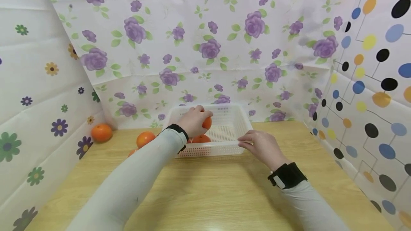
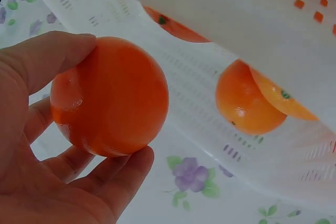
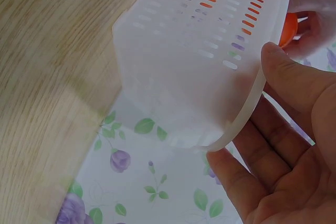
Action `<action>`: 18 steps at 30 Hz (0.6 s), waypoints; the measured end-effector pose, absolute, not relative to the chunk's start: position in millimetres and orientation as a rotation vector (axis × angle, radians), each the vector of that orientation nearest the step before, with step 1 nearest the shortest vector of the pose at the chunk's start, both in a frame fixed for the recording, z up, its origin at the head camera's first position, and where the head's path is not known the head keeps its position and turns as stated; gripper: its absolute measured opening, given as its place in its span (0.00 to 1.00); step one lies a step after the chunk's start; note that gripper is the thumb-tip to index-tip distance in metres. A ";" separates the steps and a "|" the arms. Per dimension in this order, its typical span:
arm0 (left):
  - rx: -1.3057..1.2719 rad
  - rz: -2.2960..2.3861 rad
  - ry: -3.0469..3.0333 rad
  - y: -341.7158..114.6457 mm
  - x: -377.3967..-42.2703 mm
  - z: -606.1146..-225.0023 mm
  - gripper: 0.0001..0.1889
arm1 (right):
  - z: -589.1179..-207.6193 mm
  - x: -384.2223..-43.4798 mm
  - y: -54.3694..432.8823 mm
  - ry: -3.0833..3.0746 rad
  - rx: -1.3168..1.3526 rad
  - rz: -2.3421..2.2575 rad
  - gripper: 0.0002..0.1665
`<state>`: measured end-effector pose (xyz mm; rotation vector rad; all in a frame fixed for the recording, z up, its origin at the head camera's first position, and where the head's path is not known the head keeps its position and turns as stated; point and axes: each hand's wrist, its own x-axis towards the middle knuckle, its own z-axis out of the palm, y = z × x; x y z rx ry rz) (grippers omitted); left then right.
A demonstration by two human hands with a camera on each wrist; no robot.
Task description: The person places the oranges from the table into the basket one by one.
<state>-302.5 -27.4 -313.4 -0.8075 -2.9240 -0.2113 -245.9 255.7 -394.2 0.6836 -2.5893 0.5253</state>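
My left hand (image 1: 192,121) grips an orange (image 2: 113,98) between thumb and fingertips, above the white plastic basket (image 1: 224,149). Inside the basket several more oranges (image 2: 247,100) lie toward its left side, some partly hidden by the wall in the left wrist view. With thumb and fingers my right hand (image 1: 264,148) pinches the rim (image 3: 247,111) at the basket's front right corner. The basket stands on the wooden table, its slotted walls showing orange through the holes.
Left of the basket, an orange (image 1: 145,139) sits on the table (image 1: 199,191), with another partly hidden behind my left forearm. One more orange (image 1: 101,133) rests at the far left corner. Patterned cloth (image 1: 192,45) hangs behind and on both sides.
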 end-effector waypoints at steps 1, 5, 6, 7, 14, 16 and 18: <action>-0.807 -0.214 -2.930 -27.2 -304.0 -313.8 0.34 | -394.2 -246.1 256.0 -2.588 0.686 0.526 0.11; -0.792 -0.209 -2.965 -26.4 -311.1 -318.0 0.34 | -393.3 -246.4 256.6 -2.597 0.684 0.530 0.11; -0.787 -0.211 -2.975 -26.1 -313.7 -319.7 0.34 | -393.3 -246.5 256.5 -2.600 0.681 0.531 0.11; -0.786 -0.218 -2.982 -25.7 -316.6 -321.4 0.34 | -393.3 -246.7 256.5 -2.602 0.680 0.530 0.11; -0.758 -0.376 -3.061 -25.4 -336.5 -332.4 0.33 | -394.4 -247.7 256.8 -2.600 0.681 0.530 0.11; -0.718 -0.412 -3.093 -24.8 -339.0 -332.9 0.33 | -394.2 -247.3 256.9 -2.602 0.680 0.536 0.11; -0.689 -0.385 -3.107 -22.9 -340.4 -332.3 0.33 | -394.4 -247.5 257.0 -2.599 0.678 0.540 0.11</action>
